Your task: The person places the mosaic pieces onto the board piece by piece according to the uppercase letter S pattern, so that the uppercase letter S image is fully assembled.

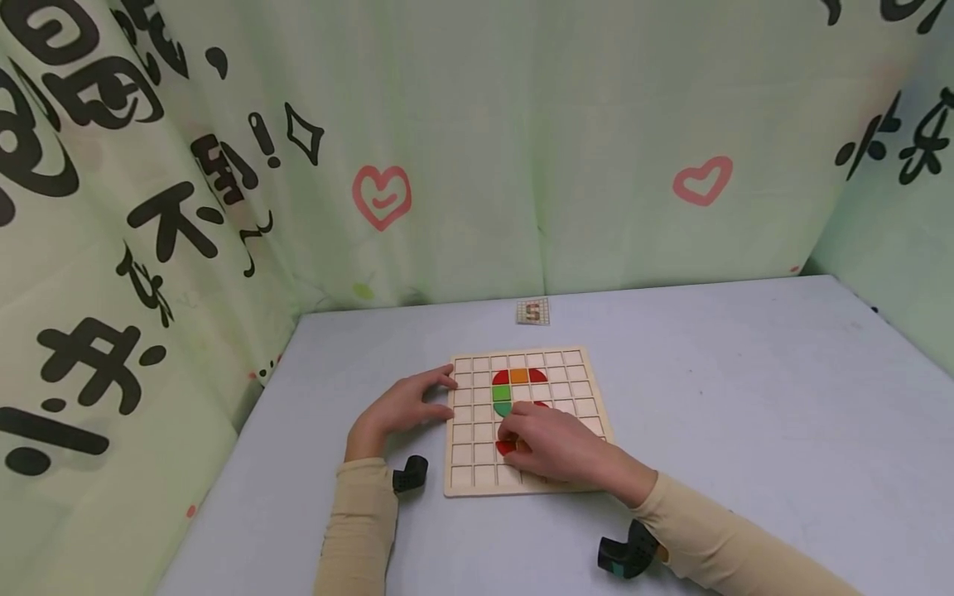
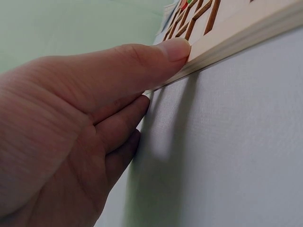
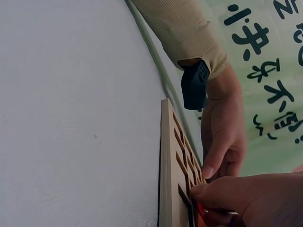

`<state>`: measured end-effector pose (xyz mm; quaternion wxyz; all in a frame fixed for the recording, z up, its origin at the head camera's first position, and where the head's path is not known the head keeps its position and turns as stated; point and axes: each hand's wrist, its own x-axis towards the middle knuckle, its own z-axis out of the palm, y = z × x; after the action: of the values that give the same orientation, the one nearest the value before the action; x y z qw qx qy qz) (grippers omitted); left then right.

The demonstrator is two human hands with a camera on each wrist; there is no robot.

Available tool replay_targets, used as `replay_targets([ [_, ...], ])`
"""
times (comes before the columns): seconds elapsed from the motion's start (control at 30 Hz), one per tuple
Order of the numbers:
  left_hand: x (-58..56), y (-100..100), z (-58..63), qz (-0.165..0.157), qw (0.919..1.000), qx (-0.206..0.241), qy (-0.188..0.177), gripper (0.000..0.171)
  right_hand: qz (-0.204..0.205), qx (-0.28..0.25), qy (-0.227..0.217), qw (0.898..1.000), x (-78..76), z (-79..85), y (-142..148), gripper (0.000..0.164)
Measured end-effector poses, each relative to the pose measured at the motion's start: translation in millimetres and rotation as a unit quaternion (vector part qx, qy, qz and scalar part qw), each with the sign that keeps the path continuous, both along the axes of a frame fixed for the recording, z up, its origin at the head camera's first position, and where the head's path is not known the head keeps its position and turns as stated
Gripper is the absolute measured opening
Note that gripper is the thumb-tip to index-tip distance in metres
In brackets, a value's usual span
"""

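Observation:
A square wooden grid board point(image 1: 469, 455) lies on the table, with colored tiles set in some of its cells. My left hand point(image 1: 406, 406) steadies the board's left edge, its thumb point(image 2: 175, 49) touching the rim in the left wrist view. Over the lower middle of the grid, my right hand point(image 1: 555, 443) pinches a red tile point(image 1: 505, 448) between thumb and fingers. Other tiles show above it: an orange square point(image 1: 518, 376), a light green square point(image 1: 501, 393) and a darker green rounded one point(image 1: 503, 409). My right hand hides several cells.
A small patterned card point(image 1: 532, 311) lies behind the board near the table's back edge. The white table point(image 1: 745, 397) spreads to the right. A light green curtain point(image 1: 477, 149) with dark writing and hearts hangs around it. Each wrist carries a black camera mount point(image 1: 629, 550).

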<state>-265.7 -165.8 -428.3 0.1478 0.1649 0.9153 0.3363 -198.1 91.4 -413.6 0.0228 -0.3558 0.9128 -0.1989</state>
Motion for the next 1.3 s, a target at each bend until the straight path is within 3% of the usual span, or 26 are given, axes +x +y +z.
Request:
replay_targets([
  [0.47, 1.2, 0, -0.2, 0.009, 1.0, -0.001, -0.002, 0.038, -0.018, -0.017, -0.01, 1.0, -1.0, -4.4, 1, 0.007],
  [0.77, 0.9, 3, -0.7, 0.009, 1.0, 0.003, -0.002, 0.038, -0.105, -0.039, -0.01, 0.994, -14.7, 0.5, 36, 0.008],
  [1.03, 1.2, 4, 0.8, 0.01, 0.9999, -0.002, -0.001, 0.038, -0.211, -0.033, -0.037, 0.976, -35.8, -1.5, 80, 0.021],
  [1.3, -0.6, 4, -0.3, 0.013, 0.9999, -0.002, 0.0, 0.039, -0.228, -0.016, -0.073, 0.971, -39.9, -5.5, 92, 0.028],
])
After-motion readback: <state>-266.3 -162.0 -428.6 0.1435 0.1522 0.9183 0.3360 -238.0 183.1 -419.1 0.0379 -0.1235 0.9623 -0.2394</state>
